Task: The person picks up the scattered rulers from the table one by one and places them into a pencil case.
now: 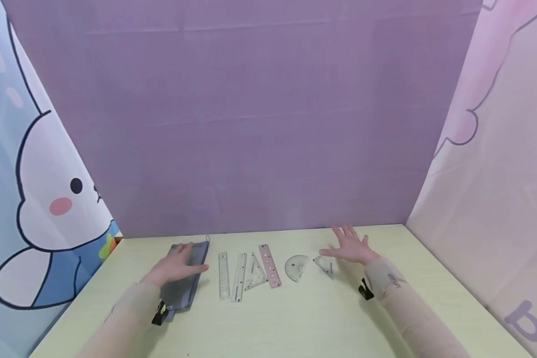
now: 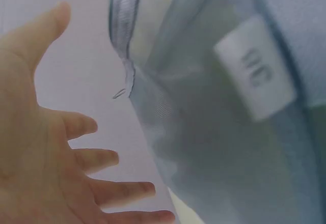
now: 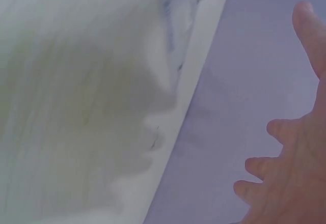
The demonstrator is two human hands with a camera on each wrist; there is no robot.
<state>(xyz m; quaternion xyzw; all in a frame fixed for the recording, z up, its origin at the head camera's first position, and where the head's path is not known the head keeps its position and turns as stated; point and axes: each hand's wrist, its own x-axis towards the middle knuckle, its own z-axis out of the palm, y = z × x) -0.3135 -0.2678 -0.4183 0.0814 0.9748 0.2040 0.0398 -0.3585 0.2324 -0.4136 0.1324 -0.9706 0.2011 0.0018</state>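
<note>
Head view's got the left hand (image 1: 173, 267) spread wide over a gray mesh pouch (image 1: 181, 293), right hand (image 1: 351, 247) just as wide by the small set square (image 1: 325, 266), both empty, so imo it's pre-grab and next probably calls for a pinch.

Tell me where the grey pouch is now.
In the head view, the grey pouch lies left on the table, partly hidden by the left hand, beside a clear ruler.
</note>
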